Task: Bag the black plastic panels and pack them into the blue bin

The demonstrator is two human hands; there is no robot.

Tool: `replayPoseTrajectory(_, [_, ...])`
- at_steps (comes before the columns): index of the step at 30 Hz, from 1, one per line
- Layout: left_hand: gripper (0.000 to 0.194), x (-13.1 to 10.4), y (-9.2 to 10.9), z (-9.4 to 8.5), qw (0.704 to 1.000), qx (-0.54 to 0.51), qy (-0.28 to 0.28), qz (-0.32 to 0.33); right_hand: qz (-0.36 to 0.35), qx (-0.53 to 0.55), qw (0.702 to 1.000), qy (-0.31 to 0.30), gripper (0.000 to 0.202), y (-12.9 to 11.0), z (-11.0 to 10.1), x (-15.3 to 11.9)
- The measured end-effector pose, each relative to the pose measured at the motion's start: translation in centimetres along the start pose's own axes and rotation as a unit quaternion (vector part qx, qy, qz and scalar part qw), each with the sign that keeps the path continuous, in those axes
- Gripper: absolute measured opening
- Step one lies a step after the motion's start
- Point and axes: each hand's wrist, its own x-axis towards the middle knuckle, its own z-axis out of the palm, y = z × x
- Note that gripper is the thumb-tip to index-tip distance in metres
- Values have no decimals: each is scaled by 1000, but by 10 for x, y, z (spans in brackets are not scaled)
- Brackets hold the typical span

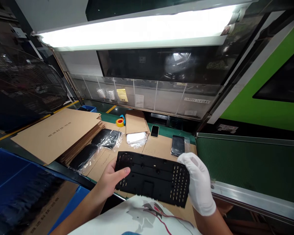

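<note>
Black panel (150, 178), near centre, clasped at its ends by bare left hand (110, 178) and gloved right hand (199, 184). Near left: blue bin (13, 164) holding dark pieces (22, 202), printed cardboard (52, 207). Far centre: brown carton (135, 121) holding white sheets (136, 138).

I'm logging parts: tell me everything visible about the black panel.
The panel is black, long, roughly rectangular and looks like plastic. Small light slots stand in rows near both ends; between them are ridges, small bumps and a rectangular outline near the lower edge. It is held tilted over the cardboard: the bare left hand grips one end, thumb on its face, and the white-gloved right hand holds the other.
</note>
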Motion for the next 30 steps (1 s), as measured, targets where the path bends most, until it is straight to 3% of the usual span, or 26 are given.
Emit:
replayPoseTrajectory(2, [28, 6, 9, -3, 982, 139, -22, 130, 27, -9, 999, 19, 36, 3, -3, 3])
replayPoseTrajectory(3, [26, 9, 16, -4, 951, 212, -56, 217, 55, -9, 998, 0, 41, 3, -6, 5])
replayPoseTrajectory(5, [31, 14, 31, -6, 846, 333, -154, 387, 124, 3, 989, -85, 49, 0, -11, 8])
replayPoseTrajectory(7, [36, 20, 42, -7, 726, 425, -211, 498, 176, 45, 973, -140, 43, -3, -16, 11])
replayPoseTrajectory(8, [36, 22, 45, -7, 688, 461, -197, 525, 184, 77, 971, -134, 37, -5, -19, 12])
replayPoseTrajectory(9, [36, 25, 47, -6, 677, 486, -154, 530, 186, 114, 970, -105, 32, -6, -21, 13])
replayPoseTrajectory(10, [34, 27, 47, -6, 694, 492, -92, 518, 185, 150, 969, -63, 30, -6, -22, 13])
replayPoseTrajectory(11, [32, 29, 45, -6, 732, 474, -27, 489, 182, 180, 966, -20, 30, -6, -24, 13])
replayPoseTrajectory(13, [30, 31, 39, -8, 845, 354, 76, 392, 180, 213, 960, 39, 33, -2, -25, 13])
replayPoseTrajectory(15, [34, 31, 31, -11, 941, 195, 79, 264, 179, 221, 957, 63, 34, 2, -25, 12])
replayPoseTrajectory(17, [37, 30, 26, -14, 983, 80, 25, 161, 173, 222, 958, 58, 32, 7, -25, 11])
replayPoseTrajectory(19, [35, 29, 22, -14, 994, 38, -4, 104, 161, 221, 961, 41, 29, 9, -25, 10])
replayPoseTrajectory(24, [27, 29, 23, -10, 996, 5, 47, 77, 146, 177, 973, 29, 25, 3, -21, 7])
replayPoseTrajectory(30, [31, 33, 18, -11, 997, -20, 71, 40, 129, 119, 983, 49, 32, -8, -21, 2])
